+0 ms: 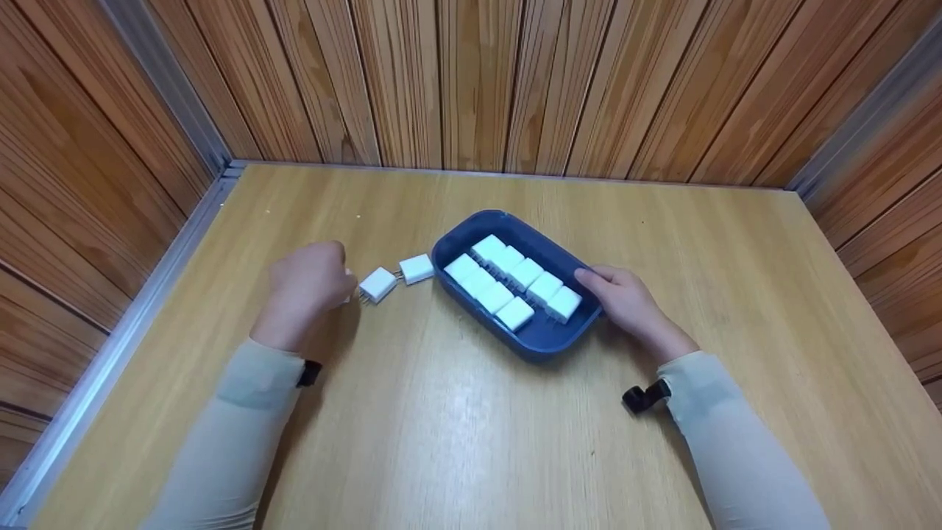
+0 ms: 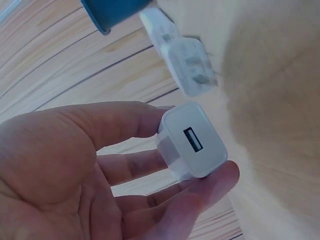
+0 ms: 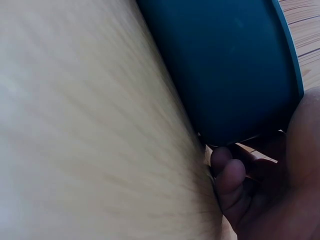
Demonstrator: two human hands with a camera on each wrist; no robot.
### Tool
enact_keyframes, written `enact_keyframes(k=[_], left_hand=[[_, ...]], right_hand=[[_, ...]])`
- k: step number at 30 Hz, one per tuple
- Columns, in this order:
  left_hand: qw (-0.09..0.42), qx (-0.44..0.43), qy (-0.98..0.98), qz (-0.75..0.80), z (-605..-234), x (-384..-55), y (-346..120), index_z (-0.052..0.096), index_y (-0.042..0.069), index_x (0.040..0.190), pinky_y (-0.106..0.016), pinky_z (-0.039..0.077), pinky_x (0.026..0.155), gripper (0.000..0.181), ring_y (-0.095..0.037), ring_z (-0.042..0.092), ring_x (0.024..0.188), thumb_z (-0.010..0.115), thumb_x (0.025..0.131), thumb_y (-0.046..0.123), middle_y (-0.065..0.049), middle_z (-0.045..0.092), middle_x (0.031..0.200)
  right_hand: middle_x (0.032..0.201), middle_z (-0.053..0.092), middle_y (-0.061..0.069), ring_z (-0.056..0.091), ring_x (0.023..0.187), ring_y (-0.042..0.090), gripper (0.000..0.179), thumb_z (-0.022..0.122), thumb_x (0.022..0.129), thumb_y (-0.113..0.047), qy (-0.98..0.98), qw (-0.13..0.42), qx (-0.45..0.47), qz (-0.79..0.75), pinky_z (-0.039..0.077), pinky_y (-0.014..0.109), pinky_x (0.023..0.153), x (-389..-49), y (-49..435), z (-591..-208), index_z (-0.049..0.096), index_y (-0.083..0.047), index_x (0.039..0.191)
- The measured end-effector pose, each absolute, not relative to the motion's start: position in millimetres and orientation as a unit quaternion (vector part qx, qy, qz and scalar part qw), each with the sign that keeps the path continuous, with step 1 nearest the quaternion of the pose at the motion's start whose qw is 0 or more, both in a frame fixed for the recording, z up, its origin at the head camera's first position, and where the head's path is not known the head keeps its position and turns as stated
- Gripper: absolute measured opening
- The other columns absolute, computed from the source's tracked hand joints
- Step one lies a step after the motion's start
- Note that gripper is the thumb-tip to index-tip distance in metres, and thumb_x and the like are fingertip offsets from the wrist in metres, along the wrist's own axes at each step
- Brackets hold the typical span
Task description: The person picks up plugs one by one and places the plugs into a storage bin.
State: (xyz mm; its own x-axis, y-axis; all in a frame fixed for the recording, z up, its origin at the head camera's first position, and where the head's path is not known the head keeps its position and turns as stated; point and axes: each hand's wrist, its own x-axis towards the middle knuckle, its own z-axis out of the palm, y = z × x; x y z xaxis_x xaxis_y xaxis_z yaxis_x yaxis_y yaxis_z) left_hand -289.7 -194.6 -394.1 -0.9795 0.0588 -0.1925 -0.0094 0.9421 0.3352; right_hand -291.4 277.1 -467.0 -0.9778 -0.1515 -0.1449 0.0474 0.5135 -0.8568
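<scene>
Between thumb and fingers, my left hand [image 1: 305, 291] pinches a white USB charger [image 2: 192, 142]; its USB port shows in the left wrist view, while the head view hides most of it. Just right of that hand, two more white chargers lie on the table: a nearer one [image 1: 378, 285] and another [image 1: 417, 269] close to the tray. A dark blue tray [image 1: 550, 344] sits slantwise and holds several white chargers in two rows. My right hand [image 1: 625, 302] grips the tray's right end, thumb on the rim and fingers below it in the right wrist view.
The light wooden table [image 1: 456, 456] is bounded at the back by a wood-plank wall [image 1: 478, 88]. A metal edge strip [image 1: 147, 316] runs along the left side. Black wrist-worn devices, such as the one on the right sleeve [image 1: 644, 398], stick out from both wrists.
</scene>
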Motion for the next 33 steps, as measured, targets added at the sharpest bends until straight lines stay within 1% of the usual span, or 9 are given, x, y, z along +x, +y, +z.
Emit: enact_keyframes(k=[5,8,12,15,18,26,28,31,33], left_hand=[[0.075,0.027,0.983,0.166,-393.3,-290.8,-187.5,0.07,-0.002,0.131,-0.054,0.054,0.082,0.037,-0.039,0.064,0.095,0.068,0.102,0.02,-0.021,0.072,0.115],[0.058,0.038,0.983,0.17,-394.0,-291.5,-185.3,0.07,-0.003,0.135,-0.054,0.055,0.084,0.039,-0.039,0.065,0.097,0.068,0.104,0.021,-0.022,0.072,0.118],[0.038,0.049,0.983,0.172,-394.8,-292.3,-181.2,0.07,-0.001,0.138,-0.052,0.055,0.081,0.041,-0.038,0.065,0.097,0.069,0.105,0.023,-0.021,0.073,0.121],[0.025,0.056,0.983,0.174,-394.6,-291.9,-175.9,0.071,0.0,0.139,-0.05,0.053,0.078,0.042,-0.036,0.065,0.097,0.07,0.106,0.025,-0.021,0.073,0.121],[0.016,0.063,0.983,0.173,-393.3,-291.2,-168.4,0.071,0.002,0.141,-0.049,0.053,0.079,0.043,-0.035,0.066,0.098,0.07,0.106,0.026,-0.019,0.073,0.123],[0.004,0.089,0.982,0.167,-386.4,-288.8,-142.0,0.074,0.008,0.139,-0.049,0.053,0.081,0.039,-0.033,0.066,0.097,0.072,0.106,0.028,-0.014,0.074,0.121],[0.0,0.098,0.981,0.167,-383.7,-286.4,-135.6,0.074,0.009,0.14,-0.048,0.053,0.08,0.038,-0.032,0.065,0.096,0.072,0.107,0.028,-0.013,0.074,0.12],[-0.012,0.113,0.98,0.162,-381.9,-283.2,-127.2,0.075,0.01,0.14,-0.047,0.054,0.076,0.039,-0.032,0.066,0.093,0.073,0.106,0.028,-0.014,0.073,0.12],[-0.022,0.124,0.979,0.158,-381.8,-281.6,-121.6,0.075,0.01,0.141,-0.047,0.055,0.074,0.04,-0.032,0.066,0.09,0.074,0.105,0.029,-0.014,0.073,0.121]], right_hand=[[0.124,0.07,0.014,0.059,0.114,0.03,0.062,0.053,0.115,-0.056,0.861,0.108,-0.024,-0.496,0.047,0.035,0.094,-290.0,276.3,-465.8,0.073,-0.003,0.142],[0.12,0.07,0.014,0.06,0.111,0.03,0.063,0.053,0.115,-0.057,0.862,0.111,-0.021,-0.494,0.048,0.035,0.092,-288.7,276.9,-465.0,0.074,-0.004,0.142],[0.113,0.069,0.013,0.061,0.106,0.03,0.062,0.053,0.115,-0.057,0.864,0.112,-0.023,-0.491,0.048,0.035,0.088,-288.4,278.2,-464.0,0.074,-0.005,0.141],[0.115,0.07,0.013,0.06,0.108,0.03,0.062,0.052,0.115,-0.057,0.864,0.111,-0.029,-0.49,0.047,0.036,0.09,-289.0,278.2,-463.3,0.074,-0.004,0.14],[0.116,0.07,0.013,0.06,0.109,0.03,0.062,0.052,0.116,-0.056,0.864,0.113,-0.033,-0.49,0.047,0.036,0.091,-289.5,277.7,-463.6,0.074,-0.004,0.14],[0.109,0.068,0.013,0.06,0.104,0.031,0.061,0.052,0.116,-0.056,0.866,0.105,-0.033,-0.488,0.047,0.037,0.089,-290.3,277.9,-464.1,0.076,-0.003,0.134],[0.111,0.069,0.015,0.06,0.105,0.032,0.061,0.052,0.116,-0.055,0.866,0.104,-0.031,-0.488,0.047,0.039,0.091,-290.9,277.5,-464.9,0.076,-0.002,0.134],[0.125,0.073,0.017,0.061,0.114,0.032,0.061,0.054,0.116,-0.053,0.866,0.102,-0.028,-0.488,0.048,0.04,0.1,-291.8,276.6,-465.8,0.074,-0.002,0.14],[0.13,0.073,0.017,0.061,0.118,0.032,0.061,0.054,0.116,-0.053,0.866,0.102,-0.026,-0.489,0.047,0.04,0.104,-292.0,276.4,-465.8,0.074,-0.002,0.141]])
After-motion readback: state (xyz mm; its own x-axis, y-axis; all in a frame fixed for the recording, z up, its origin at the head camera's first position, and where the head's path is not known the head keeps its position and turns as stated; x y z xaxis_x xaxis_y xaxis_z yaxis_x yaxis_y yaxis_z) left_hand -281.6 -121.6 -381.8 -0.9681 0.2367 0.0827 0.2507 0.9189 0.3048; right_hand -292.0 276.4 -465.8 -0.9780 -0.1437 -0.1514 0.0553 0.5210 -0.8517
